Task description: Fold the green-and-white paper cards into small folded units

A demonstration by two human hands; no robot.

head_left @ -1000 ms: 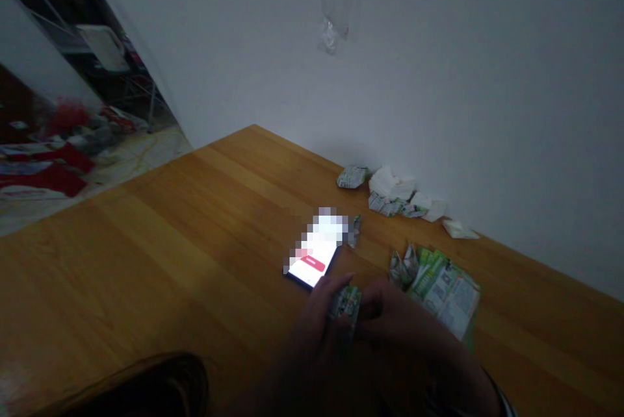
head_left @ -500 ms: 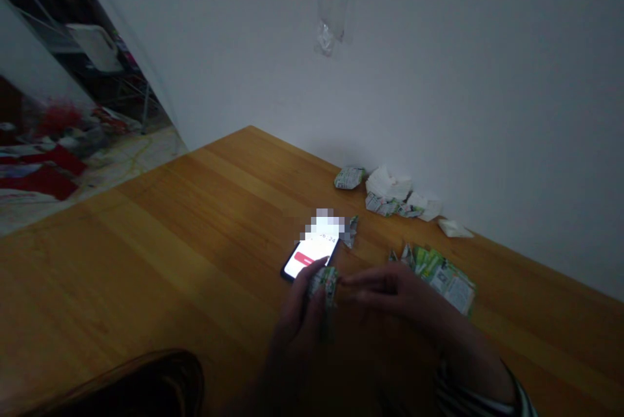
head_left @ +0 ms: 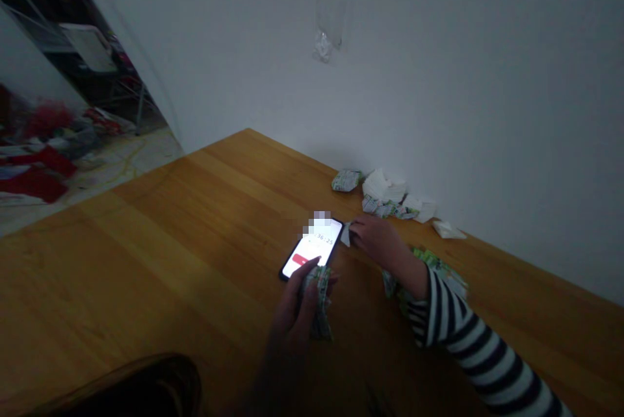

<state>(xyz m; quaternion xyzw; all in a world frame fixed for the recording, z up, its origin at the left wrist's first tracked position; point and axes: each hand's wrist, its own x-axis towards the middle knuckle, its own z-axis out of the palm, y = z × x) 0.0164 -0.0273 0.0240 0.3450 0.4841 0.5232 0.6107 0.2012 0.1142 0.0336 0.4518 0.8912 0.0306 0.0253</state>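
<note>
My left hand (head_left: 295,306) is closed around folded pieces of green-and-white printed paper (head_left: 320,313), just below the phone. The phone (head_left: 312,251) lies on the table with its screen lit, showing digits and a red button. Farther back, my right hand (head_left: 375,238) has its fingertips closed on a small folded paper piece (head_left: 346,235) at the phone's right edge; the fingers hide part of it. Under my right forearm lies a stack of green printed paper sheets (head_left: 446,274), partly covered by the striped sleeve.
Along the wall stand a folded printed paper bundle (head_left: 346,180), white folded papers (head_left: 385,186) and a single white folded piece (head_left: 448,230). A dark curved object (head_left: 160,378) is at the near left. A clear plastic bag (head_left: 334,1) hangs on the wall.
My right hand has moved away from my left, back to the small folded paper beside the phone. My left hand stays in place, still holding the printed paper.
</note>
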